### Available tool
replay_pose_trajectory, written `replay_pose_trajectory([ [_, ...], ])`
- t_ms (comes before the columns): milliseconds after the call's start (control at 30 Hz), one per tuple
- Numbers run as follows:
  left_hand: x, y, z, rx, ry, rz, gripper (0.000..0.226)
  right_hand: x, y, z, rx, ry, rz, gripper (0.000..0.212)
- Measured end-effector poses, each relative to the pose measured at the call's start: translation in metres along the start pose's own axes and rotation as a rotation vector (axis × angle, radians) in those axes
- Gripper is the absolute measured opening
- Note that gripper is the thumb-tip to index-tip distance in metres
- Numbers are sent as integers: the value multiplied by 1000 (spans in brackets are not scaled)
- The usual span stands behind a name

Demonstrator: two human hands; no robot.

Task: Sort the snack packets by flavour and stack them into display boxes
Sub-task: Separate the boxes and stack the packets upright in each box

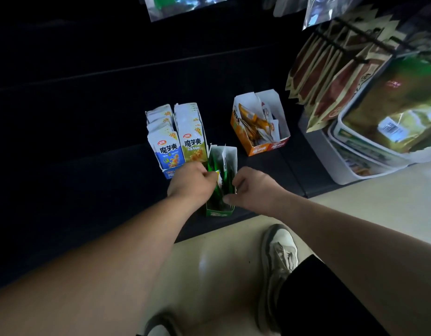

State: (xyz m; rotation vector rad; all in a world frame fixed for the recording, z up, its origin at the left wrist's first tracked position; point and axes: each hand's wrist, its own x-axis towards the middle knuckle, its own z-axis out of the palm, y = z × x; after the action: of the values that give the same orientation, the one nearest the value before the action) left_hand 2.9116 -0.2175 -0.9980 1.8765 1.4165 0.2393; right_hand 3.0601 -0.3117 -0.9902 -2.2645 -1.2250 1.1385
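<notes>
A narrow green display box (219,212) stands at the front edge of a dark low shelf, with green snack packets (225,177) upright inside it. My left hand (191,181) is closed on a green packet at the box's left side. My right hand (254,187) grips the box's right wall, thumb at its near corner. Behind the green box stand a blue display box (169,174) full of blue packets (166,147) and a row of yellow-green packets (193,144) beside them. Farther right an orange display box (256,149) holds loosely leaning orange packets (254,122).
The dark shelf (88,154) stretches left and back. At right, white tubs (350,166) hold large green bags (391,110), with brown pouches (330,76) hanging above. My shoe (278,258) rests on the pale floor (209,263) below the shelf edge.
</notes>
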Motion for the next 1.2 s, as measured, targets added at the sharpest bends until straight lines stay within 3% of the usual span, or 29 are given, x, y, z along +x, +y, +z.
replay_pose_trajectory([
  [133,11,0,5,-20,12,49,21,19,-6,0,111,121,22,52],
  [233,15,-2,8,-210,-20,14,16,26,-1,9,163,151,45,54],
  [333,17,-7,3,-397,-62,-76,19,31,9,5,131,214,32,46],
  [433,20,-19,1,-400,-35,-123,21,39,18,-11,173,297,34,36],
  [633,12,-24,12,-401,-218,-148,16,42,28,-6,228,216,195,60],
  [967,15,-15,17,-296,-51,15,16,41,38,-6,369,148,164,52],
  [1200,16,-11,21,-188,-49,133,26,36,31,-14,396,11,67,22],
])
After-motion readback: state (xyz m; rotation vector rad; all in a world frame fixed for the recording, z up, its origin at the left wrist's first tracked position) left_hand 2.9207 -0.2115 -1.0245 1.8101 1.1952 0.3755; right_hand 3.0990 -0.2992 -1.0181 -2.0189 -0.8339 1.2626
